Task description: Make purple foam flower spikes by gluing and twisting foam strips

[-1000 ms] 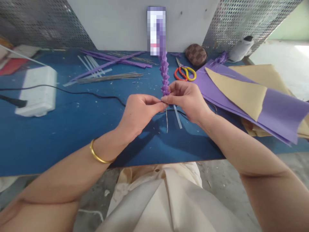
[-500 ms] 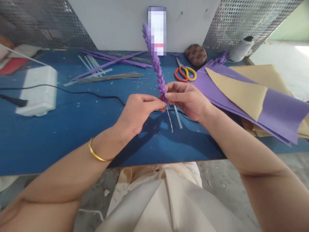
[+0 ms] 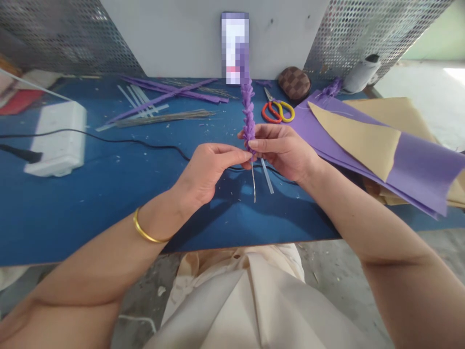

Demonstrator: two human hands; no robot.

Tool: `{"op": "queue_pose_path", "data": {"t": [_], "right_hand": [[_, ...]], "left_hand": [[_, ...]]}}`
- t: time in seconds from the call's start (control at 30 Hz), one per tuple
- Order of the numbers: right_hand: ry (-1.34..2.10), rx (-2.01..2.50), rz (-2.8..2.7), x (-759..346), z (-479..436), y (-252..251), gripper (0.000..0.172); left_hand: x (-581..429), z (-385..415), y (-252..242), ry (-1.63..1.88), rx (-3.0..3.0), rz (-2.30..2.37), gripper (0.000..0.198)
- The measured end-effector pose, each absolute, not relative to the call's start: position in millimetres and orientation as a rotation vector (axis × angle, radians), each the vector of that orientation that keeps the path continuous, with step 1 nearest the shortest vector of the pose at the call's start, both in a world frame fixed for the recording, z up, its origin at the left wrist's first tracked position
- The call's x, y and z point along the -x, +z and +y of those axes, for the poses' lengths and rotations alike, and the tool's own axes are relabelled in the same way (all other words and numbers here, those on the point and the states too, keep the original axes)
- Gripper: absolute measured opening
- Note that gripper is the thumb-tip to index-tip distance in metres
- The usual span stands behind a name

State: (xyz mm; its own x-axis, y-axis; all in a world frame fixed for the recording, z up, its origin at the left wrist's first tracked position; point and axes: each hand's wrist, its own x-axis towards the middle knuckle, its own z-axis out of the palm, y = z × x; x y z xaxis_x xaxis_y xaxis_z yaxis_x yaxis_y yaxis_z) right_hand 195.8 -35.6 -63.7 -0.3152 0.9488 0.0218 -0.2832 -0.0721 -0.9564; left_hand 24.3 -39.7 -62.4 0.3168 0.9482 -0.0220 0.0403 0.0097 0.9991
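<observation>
Our left hand and right hand pinch the twisted purple foam stem; squeezing hard could kink its thin silver wire.

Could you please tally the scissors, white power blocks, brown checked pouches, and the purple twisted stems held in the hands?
Scissors: 1
White power block: 1
Brown checked pouch: 1
Purple twisted stem: 1
Total: 4
</observation>
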Motion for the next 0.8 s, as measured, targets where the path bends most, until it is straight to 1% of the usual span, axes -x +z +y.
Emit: {"op": "queue_pose_path", "data": {"t": [0.27, 0.4, 0.5, 0.67, 0.8], "right_hand": [[1.473, 0.848, -1.212, -195.2, -34.2, -68.4, 0.012], [1.476, 0.865, -1.213, -196.0, -34.0, -67.3, 0.013], [1.468, 0.872, -1.202, -196.0, -34.9, -65.3, 0.014], [1.482, 0.878, -1.179, -194.8, -35.8, -64.6, 0.015], [1.455, 0.877, -1.18, -194.3, -35.7, -64.1, 0.015]], "left_hand": [[-25.6, -41.8, -55.6, 0.896, -1.467, 1.099, 0.01], [-25.4, -43.1, -53.0, 0.886, -1.487, 1.11, 0.01], [-24.0, -43.4, -53.7, 0.901, -1.536, 1.097, 0.014], [-22.8, -43.3, -54.5, 0.953, -1.72, 1.141, 0.011], [-23.2, -43.1, -54.9, 0.943, -1.756, 1.187, 0.013]]}}
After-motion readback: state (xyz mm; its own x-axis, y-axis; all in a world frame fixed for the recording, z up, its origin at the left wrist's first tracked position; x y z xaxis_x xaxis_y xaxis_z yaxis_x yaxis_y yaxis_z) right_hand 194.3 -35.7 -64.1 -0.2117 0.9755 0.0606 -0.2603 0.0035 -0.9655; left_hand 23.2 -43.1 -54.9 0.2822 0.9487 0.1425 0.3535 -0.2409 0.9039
